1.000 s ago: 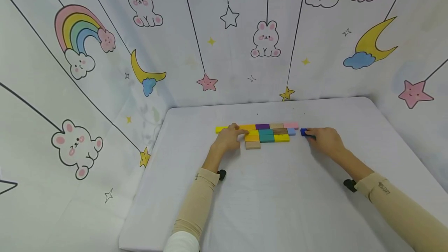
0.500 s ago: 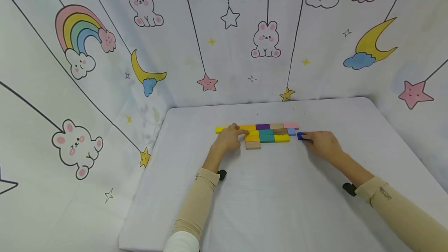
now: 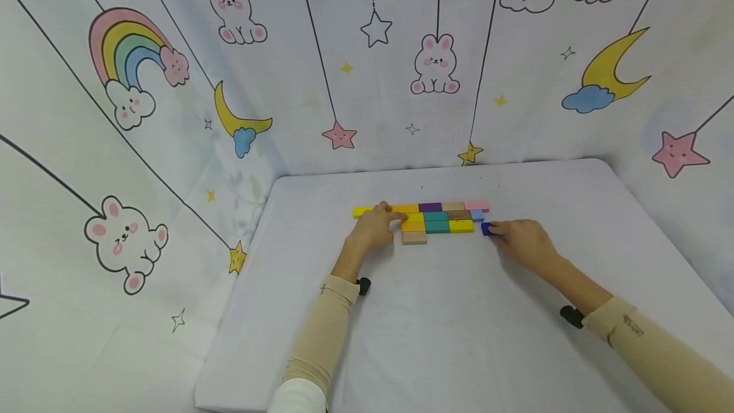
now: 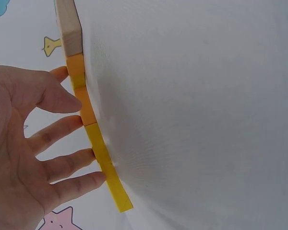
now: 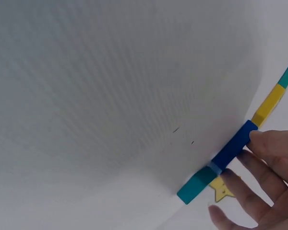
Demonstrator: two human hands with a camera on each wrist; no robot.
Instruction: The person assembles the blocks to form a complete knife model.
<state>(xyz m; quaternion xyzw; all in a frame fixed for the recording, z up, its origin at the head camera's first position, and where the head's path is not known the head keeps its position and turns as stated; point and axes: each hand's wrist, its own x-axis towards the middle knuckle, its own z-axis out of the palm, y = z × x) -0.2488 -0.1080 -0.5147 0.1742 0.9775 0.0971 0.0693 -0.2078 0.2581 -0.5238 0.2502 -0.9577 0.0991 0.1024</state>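
Flat coloured wooden blocks lie in joined rows on the table, with teal (image 3: 437, 227), yellow (image 3: 461, 226) and wooden (image 3: 414, 238) ones along the near side. My left hand (image 3: 373, 227) rests at the left end of the rows, its spread fingertips touching the long yellow block (image 4: 108, 167) and its thumb by an orange block (image 4: 86, 105). My right hand (image 3: 524, 244) pinches a dark blue block (image 5: 234, 146) between thumb and fingers, just right of the near yellow block. In the right wrist view, a teal block (image 5: 198, 184) shows beyond the blue one; the head view does not show it.
The rows' far side has a purple block (image 3: 430, 207) and a pink block (image 3: 476, 206), with a light blue block (image 3: 477, 216) at the right end. A white cloth covers the table (image 3: 436, 324). Behind it hangs a printed curtain (image 3: 378, 94).
My right hand has moved the dark blue block toward me and slightly left, from beside the light blue block to beside the near yellow one. My left hand has stayed still.
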